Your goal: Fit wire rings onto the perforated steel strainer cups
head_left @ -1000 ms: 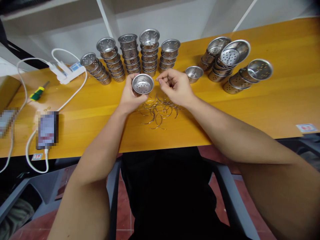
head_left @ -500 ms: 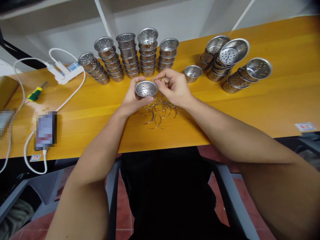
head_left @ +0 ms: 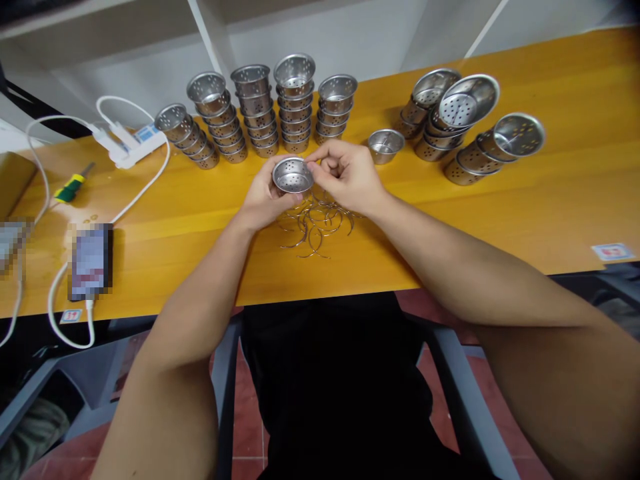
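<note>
Within the clamped left hand (head_left: 266, 193), a perforated metal cup (head_left: 293, 177) is sitting with its mouth up. Just beside it, the right hand (head_left: 353, 175) is pressing thumb and forefinger together at the cup's rim, anything between them being too small to tell. Under and nearer than both hands, curved wires (head_left: 303, 238) are lying loosely on the table (head_left: 380, 267).

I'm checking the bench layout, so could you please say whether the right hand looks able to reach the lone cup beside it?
Probably yes: the lone cup stands near the right hand with nothing visible between them, though that hand is at the rim of the held cup.
</note>
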Demonstrator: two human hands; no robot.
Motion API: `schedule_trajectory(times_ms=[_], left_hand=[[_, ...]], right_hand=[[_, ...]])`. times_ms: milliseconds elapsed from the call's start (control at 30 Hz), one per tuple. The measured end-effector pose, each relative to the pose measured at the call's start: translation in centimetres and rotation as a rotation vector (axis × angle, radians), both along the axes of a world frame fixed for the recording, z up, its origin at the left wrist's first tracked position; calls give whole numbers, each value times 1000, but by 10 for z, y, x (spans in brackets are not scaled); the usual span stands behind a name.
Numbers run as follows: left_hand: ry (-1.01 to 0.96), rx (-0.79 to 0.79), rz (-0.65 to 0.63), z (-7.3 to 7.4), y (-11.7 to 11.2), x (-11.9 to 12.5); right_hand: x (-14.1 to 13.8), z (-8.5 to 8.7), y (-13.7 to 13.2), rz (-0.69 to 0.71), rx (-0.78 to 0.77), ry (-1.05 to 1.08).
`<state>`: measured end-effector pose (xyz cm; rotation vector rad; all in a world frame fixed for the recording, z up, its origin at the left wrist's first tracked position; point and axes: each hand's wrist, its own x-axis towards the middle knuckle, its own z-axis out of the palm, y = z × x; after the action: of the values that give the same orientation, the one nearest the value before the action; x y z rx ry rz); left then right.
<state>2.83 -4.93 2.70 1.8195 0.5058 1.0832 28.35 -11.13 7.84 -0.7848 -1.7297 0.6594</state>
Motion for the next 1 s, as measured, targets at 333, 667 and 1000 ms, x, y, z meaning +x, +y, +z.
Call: schedule_trajectory(times_ms=[333, 667, 1000], left_hand=[[54, 59, -7, -6, -7, 0], [145, 185, 30, 0, -21, 7], [202, 241, 32, 7, -29, 10]], right_hand=[[6, -4, 5, -28, -46, -116], [6, 3, -2, -135, -18, -253], [3, 5, -4, -144, -42, -261]])
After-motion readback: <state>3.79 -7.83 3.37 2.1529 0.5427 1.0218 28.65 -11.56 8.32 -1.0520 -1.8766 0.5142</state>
